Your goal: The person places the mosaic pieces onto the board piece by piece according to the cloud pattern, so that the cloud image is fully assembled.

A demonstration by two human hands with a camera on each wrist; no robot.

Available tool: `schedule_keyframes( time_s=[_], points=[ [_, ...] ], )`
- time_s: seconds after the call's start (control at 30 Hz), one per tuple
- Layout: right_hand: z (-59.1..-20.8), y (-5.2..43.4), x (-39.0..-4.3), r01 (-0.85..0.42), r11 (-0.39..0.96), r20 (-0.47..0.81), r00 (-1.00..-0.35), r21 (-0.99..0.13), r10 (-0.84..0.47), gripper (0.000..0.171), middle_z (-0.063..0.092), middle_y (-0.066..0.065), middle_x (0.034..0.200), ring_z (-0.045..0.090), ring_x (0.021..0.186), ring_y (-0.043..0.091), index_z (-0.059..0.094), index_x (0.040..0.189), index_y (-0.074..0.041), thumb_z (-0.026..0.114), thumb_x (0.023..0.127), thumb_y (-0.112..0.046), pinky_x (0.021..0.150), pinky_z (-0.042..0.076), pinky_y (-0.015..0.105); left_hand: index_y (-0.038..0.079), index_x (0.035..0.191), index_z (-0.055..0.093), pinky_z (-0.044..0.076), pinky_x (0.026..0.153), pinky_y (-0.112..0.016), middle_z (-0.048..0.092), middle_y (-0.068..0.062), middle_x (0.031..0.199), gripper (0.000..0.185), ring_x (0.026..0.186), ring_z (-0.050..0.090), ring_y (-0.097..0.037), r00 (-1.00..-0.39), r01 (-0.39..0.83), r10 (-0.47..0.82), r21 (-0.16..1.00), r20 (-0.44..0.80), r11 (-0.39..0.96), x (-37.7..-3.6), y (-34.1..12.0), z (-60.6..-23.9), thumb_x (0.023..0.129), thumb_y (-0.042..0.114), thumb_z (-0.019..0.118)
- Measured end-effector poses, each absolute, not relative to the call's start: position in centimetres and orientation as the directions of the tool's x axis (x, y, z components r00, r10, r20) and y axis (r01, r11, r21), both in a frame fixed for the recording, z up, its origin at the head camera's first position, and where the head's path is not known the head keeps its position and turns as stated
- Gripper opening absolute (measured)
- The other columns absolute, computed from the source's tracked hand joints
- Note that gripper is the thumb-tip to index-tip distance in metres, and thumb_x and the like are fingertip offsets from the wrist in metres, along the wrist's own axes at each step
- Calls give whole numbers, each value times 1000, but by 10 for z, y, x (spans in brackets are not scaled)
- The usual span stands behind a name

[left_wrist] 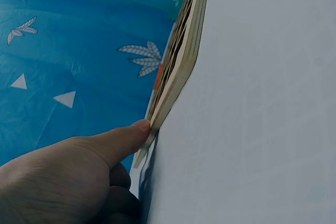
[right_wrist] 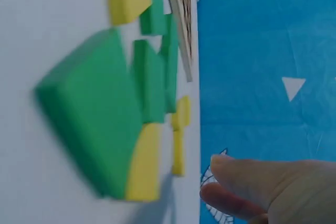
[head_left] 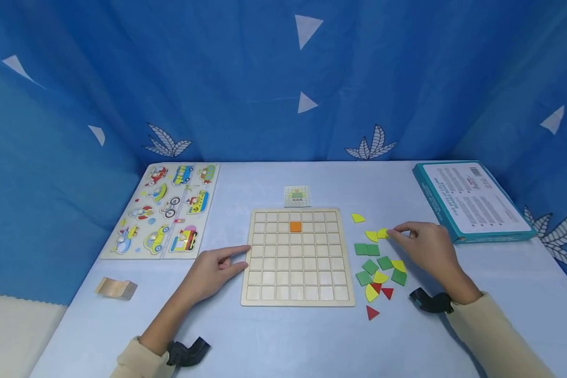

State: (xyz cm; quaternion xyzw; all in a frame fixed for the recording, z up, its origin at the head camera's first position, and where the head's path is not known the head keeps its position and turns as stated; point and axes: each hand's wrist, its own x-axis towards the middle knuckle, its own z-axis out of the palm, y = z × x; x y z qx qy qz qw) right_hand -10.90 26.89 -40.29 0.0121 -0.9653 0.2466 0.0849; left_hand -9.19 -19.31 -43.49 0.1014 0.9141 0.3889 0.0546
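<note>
1. Your right hand reaches its fingertips onto a yellow quarter-round piece at the top of the loose pile, right of the grid board; whether it is pinched yet cannot be told.
2. The piece lies left of your palm, toward the board, its curved edge apparently facing away from you; it has no marked long axis.
3. Your left hand rests with fingers out, its forefinger against the board's left edge, holding nothing.
4. One orange tile sits in the grid's second row.
</note>
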Motion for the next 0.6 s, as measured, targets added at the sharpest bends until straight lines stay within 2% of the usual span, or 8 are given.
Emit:
schedule_keyframes(
  time_s=[0.23,0.6],
  points=[
    [-416,278,-110,-66,858,183,-983,-509,33,27,41,2,51,42,50,22,78,109,0,81,90,-19,46,29,29,25,129,73,32,52,-26,39,10,54,38,51,31,-5,-973,147,231,723,-18,675,-92,-194,-436,92,33,78],
    [-427,273,-111,-89,830,204,-978,-551,31,28,39,1,52,41,48,21,78,111,-3,81,90,-21,44,27,28,25,129,73,32,52,-26,38,10,55,38,50,31,-6,-973,145,230,722,-20,676,-91,-194,-435,92,34,78]
  ],
)
